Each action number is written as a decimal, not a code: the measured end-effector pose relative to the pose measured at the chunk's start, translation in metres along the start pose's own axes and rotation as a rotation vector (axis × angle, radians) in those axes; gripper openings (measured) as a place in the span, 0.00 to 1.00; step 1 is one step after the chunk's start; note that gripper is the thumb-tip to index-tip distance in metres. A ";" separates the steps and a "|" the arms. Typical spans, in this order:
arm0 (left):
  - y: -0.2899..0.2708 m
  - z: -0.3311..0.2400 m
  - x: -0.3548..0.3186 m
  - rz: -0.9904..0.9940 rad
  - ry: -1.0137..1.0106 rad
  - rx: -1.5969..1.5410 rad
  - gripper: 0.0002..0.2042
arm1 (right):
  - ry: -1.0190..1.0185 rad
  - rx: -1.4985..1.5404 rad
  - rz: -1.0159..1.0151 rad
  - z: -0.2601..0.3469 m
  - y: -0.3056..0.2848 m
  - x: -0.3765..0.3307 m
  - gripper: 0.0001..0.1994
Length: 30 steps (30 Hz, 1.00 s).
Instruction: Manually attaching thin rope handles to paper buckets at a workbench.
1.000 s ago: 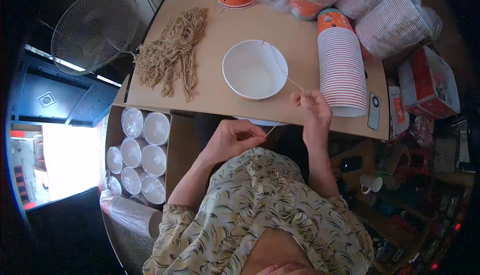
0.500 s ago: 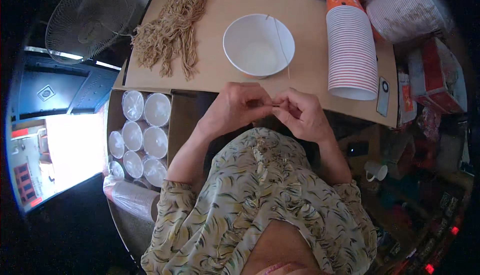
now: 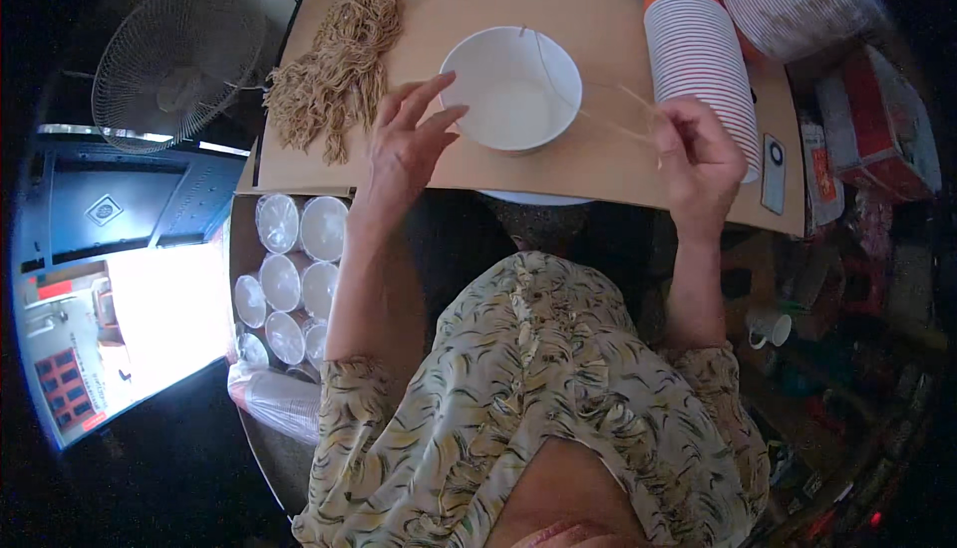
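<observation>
A white paper bucket stands on the brown tabletop, its open mouth toward me. A thin tan string hangs over its far rim and crosses the inside. My right hand is closed in a pinch on a tan string, whose strands stretch left toward the bucket's right side. Whether both lengths are one string I cannot tell. My left hand is raised by the bucket's left rim, fingers spread, holding nothing. A bundle of tan strings lies just beyond it at the left.
A long stack of nested paper buckets lies at the right, with a small flat grey device beside it. Wrapped cups fill a carton at the lower left. A fan stands at the far left, a white mug low right.
My hands, together at the table's front edge before, have parted. The left moved up and left and opened; the right moved up and right, drawing the string out.
</observation>
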State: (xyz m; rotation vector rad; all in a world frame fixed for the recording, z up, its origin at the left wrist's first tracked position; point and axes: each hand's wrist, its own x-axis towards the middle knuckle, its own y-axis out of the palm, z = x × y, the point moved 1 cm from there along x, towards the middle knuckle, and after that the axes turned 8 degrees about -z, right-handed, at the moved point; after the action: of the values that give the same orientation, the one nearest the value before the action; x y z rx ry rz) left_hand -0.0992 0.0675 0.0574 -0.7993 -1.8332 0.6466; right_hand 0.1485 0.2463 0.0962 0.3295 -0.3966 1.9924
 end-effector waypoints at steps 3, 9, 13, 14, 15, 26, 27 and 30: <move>0.006 0.003 0.008 0.017 0.148 -0.055 0.14 | -0.217 0.013 -0.058 0.016 0.016 0.001 0.03; 0.001 -0.014 0.014 0.106 -0.288 -0.426 0.07 | -0.150 -0.046 -0.039 0.021 0.049 -0.018 0.03; 0.008 -0.011 0.012 0.033 -0.320 -0.507 0.09 | -0.281 -0.130 -0.028 0.004 0.067 -0.020 0.04; 0.009 -0.011 0.012 0.030 -0.339 -0.513 0.10 | -0.281 -0.130 -0.026 0.001 0.068 -0.021 0.04; 0.010 -0.013 0.013 0.029 -0.341 -0.513 0.10 | -0.273 -0.177 0.005 -0.002 0.069 -0.022 0.04; 0.020 -0.017 0.007 -0.023 -0.455 -0.635 0.09 | -0.278 -0.234 0.063 -0.004 0.080 -0.030 0.05; 0.020 -0.019 0.008 -0.023 -0.453 -0.635 0.09 | -0.272 -0.250 0.064 -0.006 0.080 -0.030 0.06; 0.018 -0.023 0.008 -0.025 -0.471 -0.572 0.09 | -0.269 -0.273 0.068 -0.005 0.080 -0.029 0.06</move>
State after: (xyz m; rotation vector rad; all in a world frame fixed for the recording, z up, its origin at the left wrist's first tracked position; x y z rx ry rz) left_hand -0.0757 0.0870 0.0580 -1.0505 -2.5116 0.2998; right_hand 0.0889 0.1913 0.0695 0.4157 -0.8507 1.9336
